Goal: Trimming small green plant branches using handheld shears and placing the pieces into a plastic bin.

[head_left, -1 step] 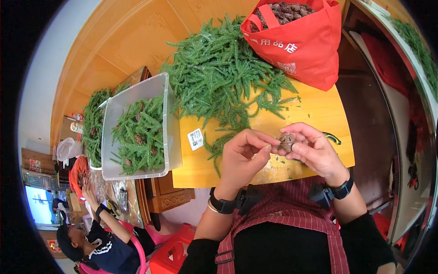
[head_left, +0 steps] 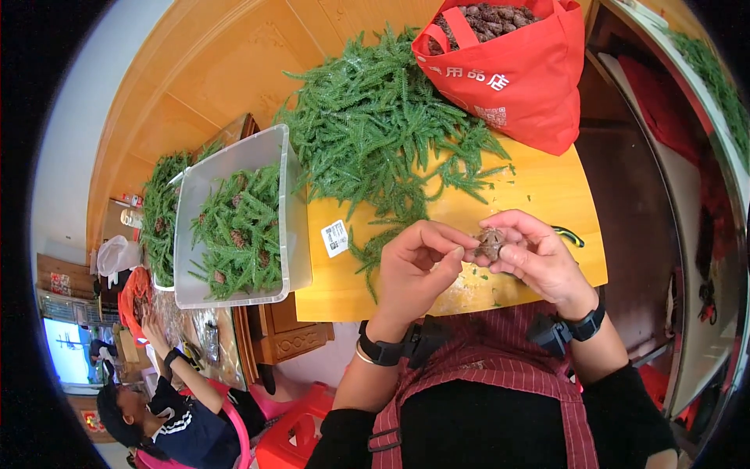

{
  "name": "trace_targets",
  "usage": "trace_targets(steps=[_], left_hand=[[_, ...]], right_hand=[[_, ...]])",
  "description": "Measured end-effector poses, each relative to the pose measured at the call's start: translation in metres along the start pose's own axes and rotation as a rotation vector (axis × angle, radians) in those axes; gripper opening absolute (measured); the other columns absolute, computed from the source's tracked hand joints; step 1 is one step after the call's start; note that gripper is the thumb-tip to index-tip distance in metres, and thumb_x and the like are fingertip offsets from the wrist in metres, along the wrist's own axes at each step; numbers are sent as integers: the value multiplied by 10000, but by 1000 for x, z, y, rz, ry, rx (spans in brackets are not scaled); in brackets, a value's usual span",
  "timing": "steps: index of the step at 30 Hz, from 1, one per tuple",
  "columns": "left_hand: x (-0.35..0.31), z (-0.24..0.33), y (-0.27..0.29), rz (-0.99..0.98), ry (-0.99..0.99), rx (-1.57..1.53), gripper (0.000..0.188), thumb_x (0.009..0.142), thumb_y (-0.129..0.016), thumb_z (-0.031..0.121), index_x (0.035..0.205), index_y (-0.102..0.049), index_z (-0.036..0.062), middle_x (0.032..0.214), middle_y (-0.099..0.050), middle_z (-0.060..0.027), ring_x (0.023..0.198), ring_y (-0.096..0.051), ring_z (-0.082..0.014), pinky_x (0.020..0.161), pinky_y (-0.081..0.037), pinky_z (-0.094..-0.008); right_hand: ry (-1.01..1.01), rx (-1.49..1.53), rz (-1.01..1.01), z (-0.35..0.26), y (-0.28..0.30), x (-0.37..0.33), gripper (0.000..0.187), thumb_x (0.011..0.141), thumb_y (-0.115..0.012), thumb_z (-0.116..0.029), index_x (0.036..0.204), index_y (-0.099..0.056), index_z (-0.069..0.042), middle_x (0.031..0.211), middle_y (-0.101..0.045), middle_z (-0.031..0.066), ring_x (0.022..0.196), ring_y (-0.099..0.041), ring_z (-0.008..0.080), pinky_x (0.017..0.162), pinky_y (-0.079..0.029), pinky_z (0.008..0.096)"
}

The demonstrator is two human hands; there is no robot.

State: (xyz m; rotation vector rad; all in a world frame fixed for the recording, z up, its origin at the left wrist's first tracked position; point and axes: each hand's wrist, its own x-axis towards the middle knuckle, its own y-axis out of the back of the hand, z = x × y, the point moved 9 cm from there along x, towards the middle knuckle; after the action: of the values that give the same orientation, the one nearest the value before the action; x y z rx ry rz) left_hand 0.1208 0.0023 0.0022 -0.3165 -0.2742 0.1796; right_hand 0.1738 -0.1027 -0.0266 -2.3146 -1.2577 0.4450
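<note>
Over a yellow table (head_left: 547,180), the right hand (head_left: 551,266) pinches a pinecone (head_left: 491,244), likely light, best by its sides; unclear what the left hand (head_left: 412,266) grips.

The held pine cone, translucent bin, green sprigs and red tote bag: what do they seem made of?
Held pine cone: apparently dry and woody, matte brown with scales. Translucent bin: likely plastic, smooth, its walls cloudy and thin. Green sprigs: probably plastic, given their uniform needles, though real foliage isn't ruled out. Red tote bag: seemingly matte fabric, with soft creases and strap handles.
</note>
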Motion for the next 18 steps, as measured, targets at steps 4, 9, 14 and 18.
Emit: trace_targets(steps=[4, 9, 14, 18], left_hand=[[0, 1, 3, 39, -4, 55, 97, 781, -521, -89, 802, -495, 3, 922, -581, -137, 833, -578, -160, 736, -483, -276], [1, 2, 2, 90, -46, 119, 61, 798, -524, -41, 784, -499, 12, 908, -587, -148, 745, -570, -128, 645, -476, -229], [0, 4, 3, 122, -85, 147, 63, 796, -525, -45, 782, -495, 9, 927, -575, -144, 777, -567, -137, 648, -478, -235], [2, 2, -1, 136, -62, 79, 64, 798, -520, -46, 782, -491, 8, 922, -574, -143, 772, -568, -143, 643, -480, -236]], right_hand=[[33, -4, -17, 1, 0, 1, 364, 840, -550, -112, 1169, -434, -7, 987, -569, 97, 897, -588, 172, 742, -474, 230], [74, -18, -23, -1, 1, 0, 347, 832, -560, -107, 1145, -444, -10, 992, -569, 95, 890, -585, 171, 734, -470, 235], [187, -119, 13, -9, -3, -2, 308, 857, -526, -124, 1132, -442, -14, 1004, -561, 97, 892, -571, 171, 726, -466, 257], [195, 106, 50, -1, 6, -2, 253, 886, -479, -138, 1102, -459, -8, 1010, -556, 105, 900, -568, 179, 721, -481, 267]])
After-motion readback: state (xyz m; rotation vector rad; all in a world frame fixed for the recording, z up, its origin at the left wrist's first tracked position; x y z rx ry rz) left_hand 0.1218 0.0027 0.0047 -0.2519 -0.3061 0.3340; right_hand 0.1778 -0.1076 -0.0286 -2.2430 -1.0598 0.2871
